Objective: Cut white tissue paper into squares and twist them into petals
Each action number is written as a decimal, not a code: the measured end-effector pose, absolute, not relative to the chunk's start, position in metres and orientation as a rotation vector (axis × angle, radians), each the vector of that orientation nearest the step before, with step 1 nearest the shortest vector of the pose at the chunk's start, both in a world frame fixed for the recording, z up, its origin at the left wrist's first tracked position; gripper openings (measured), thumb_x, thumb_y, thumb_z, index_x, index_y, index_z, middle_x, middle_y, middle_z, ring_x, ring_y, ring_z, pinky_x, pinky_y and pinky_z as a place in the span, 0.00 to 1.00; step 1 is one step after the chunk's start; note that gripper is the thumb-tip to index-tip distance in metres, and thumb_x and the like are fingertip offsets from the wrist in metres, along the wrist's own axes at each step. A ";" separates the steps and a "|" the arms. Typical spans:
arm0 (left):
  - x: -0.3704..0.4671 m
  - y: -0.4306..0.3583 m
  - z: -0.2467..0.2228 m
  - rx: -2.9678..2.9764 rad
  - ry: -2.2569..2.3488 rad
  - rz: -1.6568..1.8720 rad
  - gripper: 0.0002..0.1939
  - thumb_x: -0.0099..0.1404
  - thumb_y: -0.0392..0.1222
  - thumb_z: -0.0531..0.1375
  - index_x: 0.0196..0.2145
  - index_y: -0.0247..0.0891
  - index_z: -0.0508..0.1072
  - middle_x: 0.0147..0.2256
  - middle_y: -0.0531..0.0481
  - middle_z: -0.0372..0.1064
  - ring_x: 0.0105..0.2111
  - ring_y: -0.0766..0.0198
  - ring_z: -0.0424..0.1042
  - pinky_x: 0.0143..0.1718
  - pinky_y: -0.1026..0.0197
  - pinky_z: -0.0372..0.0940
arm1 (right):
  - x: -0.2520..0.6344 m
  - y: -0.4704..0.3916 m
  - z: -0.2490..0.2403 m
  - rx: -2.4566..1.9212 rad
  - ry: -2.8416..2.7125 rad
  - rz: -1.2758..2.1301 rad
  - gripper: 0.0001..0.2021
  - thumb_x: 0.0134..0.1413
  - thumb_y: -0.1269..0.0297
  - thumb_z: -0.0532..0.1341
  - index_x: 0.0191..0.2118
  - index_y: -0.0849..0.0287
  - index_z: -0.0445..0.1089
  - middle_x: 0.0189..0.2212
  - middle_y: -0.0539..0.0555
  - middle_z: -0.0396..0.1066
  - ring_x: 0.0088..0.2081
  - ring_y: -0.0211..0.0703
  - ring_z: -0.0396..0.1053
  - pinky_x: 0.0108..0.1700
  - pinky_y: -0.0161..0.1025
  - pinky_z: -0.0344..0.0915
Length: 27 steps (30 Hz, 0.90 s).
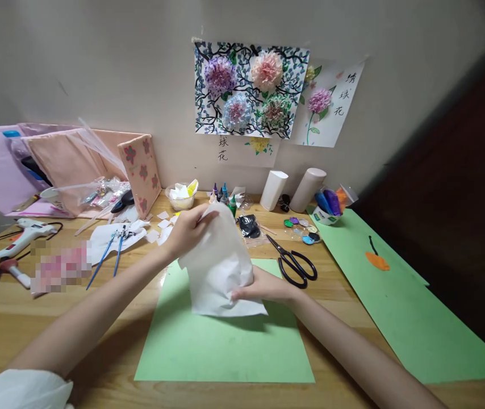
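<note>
A thin white tissue sheet (217,261) hangs between my two hands above a green paper sheet (225,352) lying on the wooden table. My left hand (193,227) pinches the sheet's upper left edge, closed on it. Lower down, my right hand (263,284) grips the sheet's right side, thumb in front and the other fingers hidden behind the crumpled tissue. Black-handled scissors (296,264) lie just to the right, beyond the right wrist.
Blue brushes (118,250) rest on white paper at the left, near a glue gun (25,236). Along the back stand a bowl (180,199), paint bottles (233,205) and two white rolls (274,190). A long green sheet (413,318) covers the right side.
</note>
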<state>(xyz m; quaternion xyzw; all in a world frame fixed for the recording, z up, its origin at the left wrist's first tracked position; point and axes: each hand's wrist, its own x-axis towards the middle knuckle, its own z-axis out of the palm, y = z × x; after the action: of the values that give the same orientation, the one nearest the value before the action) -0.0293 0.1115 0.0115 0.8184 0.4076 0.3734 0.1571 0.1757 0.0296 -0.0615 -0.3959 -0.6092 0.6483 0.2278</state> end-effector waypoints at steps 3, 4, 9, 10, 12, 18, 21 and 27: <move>-0.033 0.129 0.016 2.410 1.152 1.079 0.17 0.66 0.48 0.47 0.22 0.37 0.58 0.21 0.55 0.54 0.24 0.69 0.53 0.28 0.67 0.50 | 0.179 0.027 -0.061 -1.119 -1.567 1.944 0.20 0.44 0.52 0.65 0.40 0.62 0.72 0.36 0.54 0.74 0.37 0.43 0.71 0.40 0.38 0.67; -0.035 0.134 0.016 2.447 1.135 1.057 0.17 0.65 0.48 0.47 0.22 0.37 0.58 0.21 0.56 0.53 0.23 0.69 0.53 0.28 0.67 0.50 | 0.183 0.025 -0.059 -1.127 -1.569 1.978 0.19 0.44 0.52 0.65 0.38 0.62 0.72 0.34 0.54 0.74 0.35 0.42 0.71 0.38 0.37 0.68; -0.035 0.146 -0.002 2.457 1.099 0.902 0.18 0.65 0.48 0.48 0.21 0.36 0.58 0.19 0.57 0.50 0.22 0.70 0.50 0.25 0.67 0.47 | 0.210 0.013 -0.050 -1.147 -1.593 1.986 0.17 0.44 0.53 0.65 0.36 0.61 0.72 0.32 0.52 0.73 0.37 0.44 0.70 0.37 0.37 0.68; -0.032 0.146 -0.007 2.434 1.095 0.891 0.18 0.65 0.49 0.47 0.21 0.36 0.57 0.19 0.57 0.50 0.21 0.71 0.50 0.25 0.68 0.47 | 0.215 0.009 -0.050 -1.151 -1.586 1.973 0.17 0.44 0.53 0.65 0.36 0.61 0.72 0.33 0.52 0.73 0.38 0.44 0.70 0.39 0.37 0.67; -0.024 0.144 -0.015 2.405 1.073 0.876 0.19 0.65 0.49 0.47 0.21 0.36 0.58 0.19 0.57 0.50 0.21 0.71 0.50 0.24 0.68 0.47 | 0.224 0.003 -0.052 -1.172 -1.557 1.961 0.19 0.44 0.52 0.65 0.38 0.61 0.72 0.35 0.53 0.73 0.41 0.45 0.69 0.42 0.38 0.66; 0.000 0.140 -0.023 2.359 1.045 0.906 0.19 0.65 0.50 0.48 0.21 0.35 0.60 0.19 0.57 0.51 0.21 0.72 0.51 0.23 0.68 0.47 | 0.253 -0.001 -0.062 -1.233 -1.475 1.956 0.21 0.41 0.52 0.67 0.38 0.63 0.73 0.33 0.53 0.73 0.41 0.46 0.69 0.45 0.40 0.65; 0.012 0.138 -0.022 2.316 1.066 0.932 0.20 0.65 0.51 0.48 0.21 0.35 0.60 0.19 0.57 0.51 0.21 0.71 0.51 0.23 0.68 0.48 | 0.263 0.007 -0.062 -1.214 -1.503 1.963 0.22 0.40 0.52 0.67 0.39 0.63 0.72 0.35 0.54 0.73 0.40 0.44 0.69 0.43 0.39 0.65; 0.000 0.156 -0.020 2.140 1.271 1.094 0.20 0.62 0.51 0.51 0.18 0.37 0.57 0.17 0.56 0.52 0.20 0.69 0.51 0.22 0.66 0.48 | 0.303 0.007 -0.058 -1.169 -1.595 2.105 0.26 0.36 0.49 0.68 0.38 0.65 0.70 0.26 0.52 0.72 0.28 0.40 0.70 0.31 0.34 0.66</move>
<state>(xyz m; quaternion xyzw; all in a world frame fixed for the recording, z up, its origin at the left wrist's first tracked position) -0.0001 0.1559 -0.0204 0.7695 0.4572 0.3934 0.2099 0.3027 0.0066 -0.0583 -0.4016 -0.5477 0.7230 0.1266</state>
